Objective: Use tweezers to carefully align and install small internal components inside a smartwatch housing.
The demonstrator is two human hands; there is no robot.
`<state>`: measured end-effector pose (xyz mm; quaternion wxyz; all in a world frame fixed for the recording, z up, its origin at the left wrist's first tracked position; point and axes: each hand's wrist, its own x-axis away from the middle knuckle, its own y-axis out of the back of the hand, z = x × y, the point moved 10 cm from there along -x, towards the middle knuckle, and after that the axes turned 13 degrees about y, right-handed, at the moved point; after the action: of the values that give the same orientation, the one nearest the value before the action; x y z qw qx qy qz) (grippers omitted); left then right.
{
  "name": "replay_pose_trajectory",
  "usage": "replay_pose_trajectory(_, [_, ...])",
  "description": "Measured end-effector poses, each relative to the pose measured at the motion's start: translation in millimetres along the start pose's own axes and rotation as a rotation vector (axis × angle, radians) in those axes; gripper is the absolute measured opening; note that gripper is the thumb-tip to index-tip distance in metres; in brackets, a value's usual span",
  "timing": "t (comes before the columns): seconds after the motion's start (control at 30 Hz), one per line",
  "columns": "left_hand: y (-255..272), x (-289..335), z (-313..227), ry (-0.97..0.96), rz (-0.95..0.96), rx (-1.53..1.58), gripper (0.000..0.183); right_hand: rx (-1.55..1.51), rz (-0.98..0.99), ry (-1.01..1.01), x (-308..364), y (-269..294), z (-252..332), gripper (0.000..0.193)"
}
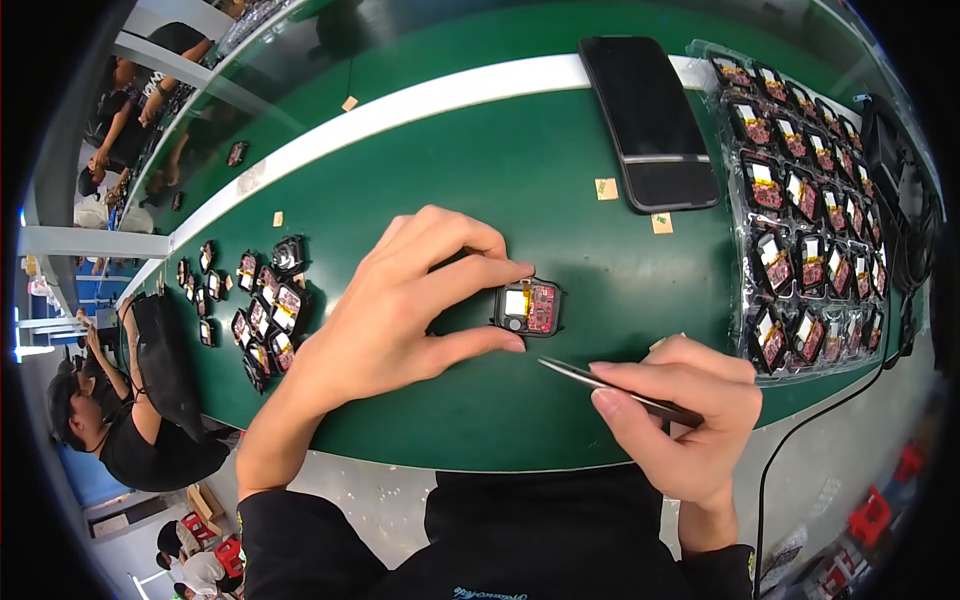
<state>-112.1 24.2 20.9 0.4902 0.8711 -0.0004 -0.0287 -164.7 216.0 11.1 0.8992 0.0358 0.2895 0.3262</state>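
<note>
Two hands work over the green tabletop point(560, 400), each with its own function. The left hand point(400, 310) comes in from the near left and pinches a small square module point(528, 307) between forefinger on its far edge and thumb on its near edge; the module rests flat on the tabletop near the centre, open face up, so its red board and pale cell are exposed from above. This two-point pinch appears to steady the module against sliding while leaving the face clear of the fingers. The right hand point(680, 420) is closed around dark tweezers point(620, 392), held like a pen, with the tips aimed left and far toward the module; the tips sit just beside the near right corner of the module, apart from it. To the left lies a loose cluster of modules point(265, 320), face up, within reach of the left hand. To the right stands a clear tray point(742, 210) with further modules seated in separate pockets, which keeps them apart and oriented alike. A black phone point(650, 120) lies face up at the far side, across the white stripe point(440, 100), out of the working zone. Small tan scraps point(606, 189) lie near the phone. A cable point(800, 440) runs along the near right edge.
</note>
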Motion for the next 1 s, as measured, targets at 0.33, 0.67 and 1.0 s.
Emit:
replay_pose_trajectory(0.33, [-17.0,6.9,-11.5,-0.013,0.135,0.141,0.055,0.095,-0.002,-0.069,0.8,0.6,-6.5,0.021])
replay_pose_trajectory(0.67, [-17.8,6.1,-5.9,-0.026,0.161,0.136,0.060,0.166,0.040,-0.079,-2.0,-9.0,-8.6,0.020])
replay_pose_trajectory(1.0, [-13.8,3.8,-6.5,0.010,0.128,0.164,0.055,0.338,0.031,0.031,0.1,-8.3,6.4,0.030])
